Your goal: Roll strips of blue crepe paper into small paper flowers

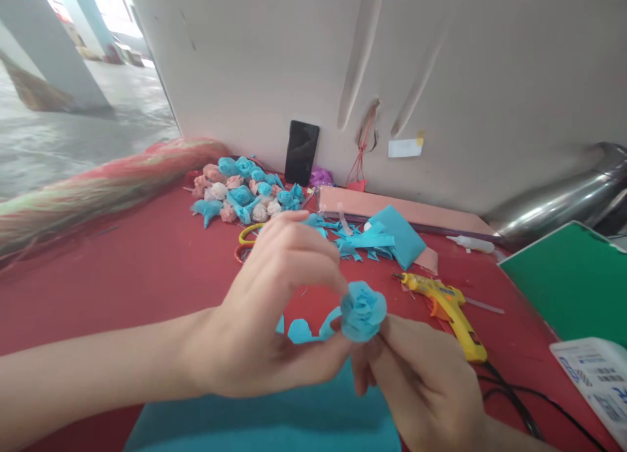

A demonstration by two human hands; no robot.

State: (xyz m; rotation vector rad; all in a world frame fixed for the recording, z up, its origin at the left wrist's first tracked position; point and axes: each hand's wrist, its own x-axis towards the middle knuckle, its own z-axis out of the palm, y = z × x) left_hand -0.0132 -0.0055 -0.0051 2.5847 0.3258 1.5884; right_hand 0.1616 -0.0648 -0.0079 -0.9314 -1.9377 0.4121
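A blue crepe-paper rose (363, 312) is held up in the middle of the view, its ruffled petals facing me. My right hand (426, 377) grips it by the base from below. At its left side, the thumb and index finger of my left hand (279, 302) pinch the outer petals; the other fingers are curled above. Behind and below the hands lies a scalloped strip of blue paper (300, 331), partly hidden. Under them a large blue sheet (274, 422) covers the front of the red table.
Finished pink, white and blue paper roses (242, 194) are heaped at the back left. A black phone (302, 153) leans on the wall. Blue scraps (369, 240), yellow-handled scissors (249, 233), a yellow glue gun (448, 308) with its cable, and a green board (573, 289) lie around.
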